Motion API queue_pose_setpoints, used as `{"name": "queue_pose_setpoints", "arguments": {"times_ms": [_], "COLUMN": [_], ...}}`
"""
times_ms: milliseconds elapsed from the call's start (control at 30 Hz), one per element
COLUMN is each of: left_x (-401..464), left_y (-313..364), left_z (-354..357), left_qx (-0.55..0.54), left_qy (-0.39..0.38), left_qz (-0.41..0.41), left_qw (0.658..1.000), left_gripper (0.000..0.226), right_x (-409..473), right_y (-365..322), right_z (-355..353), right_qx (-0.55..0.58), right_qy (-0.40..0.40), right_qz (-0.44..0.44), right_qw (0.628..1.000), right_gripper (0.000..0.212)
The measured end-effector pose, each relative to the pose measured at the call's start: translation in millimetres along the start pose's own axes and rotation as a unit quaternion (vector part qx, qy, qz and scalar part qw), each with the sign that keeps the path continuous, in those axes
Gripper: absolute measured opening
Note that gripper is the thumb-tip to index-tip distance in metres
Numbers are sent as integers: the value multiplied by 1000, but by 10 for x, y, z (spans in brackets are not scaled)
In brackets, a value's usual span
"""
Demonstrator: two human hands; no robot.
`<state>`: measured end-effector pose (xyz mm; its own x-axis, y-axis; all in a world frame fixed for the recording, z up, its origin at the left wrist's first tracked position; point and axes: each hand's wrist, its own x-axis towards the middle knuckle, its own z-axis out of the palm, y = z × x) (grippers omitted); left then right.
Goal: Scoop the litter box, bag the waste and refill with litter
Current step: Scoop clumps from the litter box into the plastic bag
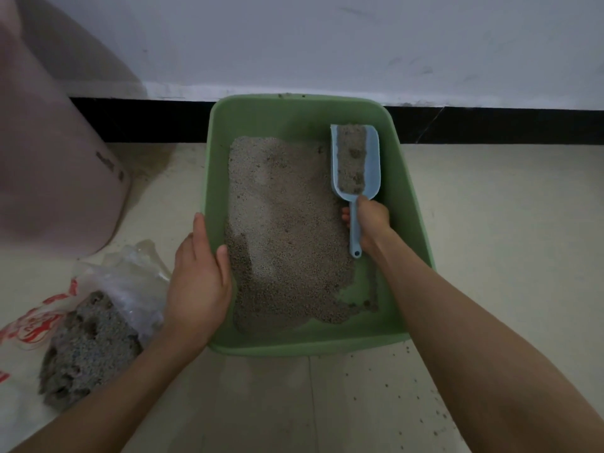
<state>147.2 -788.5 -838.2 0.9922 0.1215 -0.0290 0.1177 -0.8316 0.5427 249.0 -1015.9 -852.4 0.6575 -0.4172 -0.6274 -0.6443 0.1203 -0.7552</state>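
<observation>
While the green litter box (304, 346) is sitting on the pale tiled floor (490, 223) with its far end close against the black baseboard (490, 125), the right hand (372, 223) is wrapping its fingers tightly around the handle of a light blue scoop (356, 168), clamping it so that the bowl is pointing away from the person toward the far right corner of the box. Grey litter with a few darker clumps is filling the scoop's bowl, and the scoop is hovering over the right side of the box, just beside the edge of the litter bed. Litter (284, 230) is covering most of the box floor, lying thicker toward the left and middle, while a bare green patch is showing at the near right corner. The left hand (199, 276) is gripping the left rim of the box, with the thumb hooking inside the wall and the fingers lying along the outside, closed on the plastic. Left of the box, a clear plastic bag (98, 322) with red printing is lying open on the floor, holding a heap of grey clumped waste. Behind it, a large pink container (55, 158) is standing near the wall, its markings too blurred to read. Scattered dark grains are dotting the floor at the near right.
</observation>
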Motion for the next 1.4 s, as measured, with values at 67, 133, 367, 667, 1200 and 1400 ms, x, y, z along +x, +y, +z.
{"name": "queue_pose_setpoints", "arguments": {"times_ms": [67, 133, 367, 667, 1200, 1400], "left_x": [9, 11, 7, 25, -564, -518], "left_y": [-13, -15, 10, -333, -1911, -1865], "left_z": [5, 0, -70, -434, -1470, -1530], "left_qx": [5, 3, 9, 40, 139, 79], "left_qy": [0, -5, -50, -102, -106, -86], "left_qz": [-2, -2, -20, 74, -178, -222], "left_qw": [1000, 1000, 998, 991, 968, 968], "left_gripper": [55, 55, 72, 49, 43, 26], "right_x": [-55, -148, -698, -1649, -2686, -2894], "right_y": [3, -16, -32, -36, 476, 289], "right_z": [-19, -37, -89, -69, 747, 1146], "right_qx": [-9, -18, -66, -145, -447, -695], "right_qy": [-10, -22, -68, -166, -294, -219], "right_qz": [-19, -37, -74, -99, -104, -332], "right_qw": [1000, 999, 993, 970, 838, 599], "right_gripper": [33, 31, 22, 24, 28, 33]}}
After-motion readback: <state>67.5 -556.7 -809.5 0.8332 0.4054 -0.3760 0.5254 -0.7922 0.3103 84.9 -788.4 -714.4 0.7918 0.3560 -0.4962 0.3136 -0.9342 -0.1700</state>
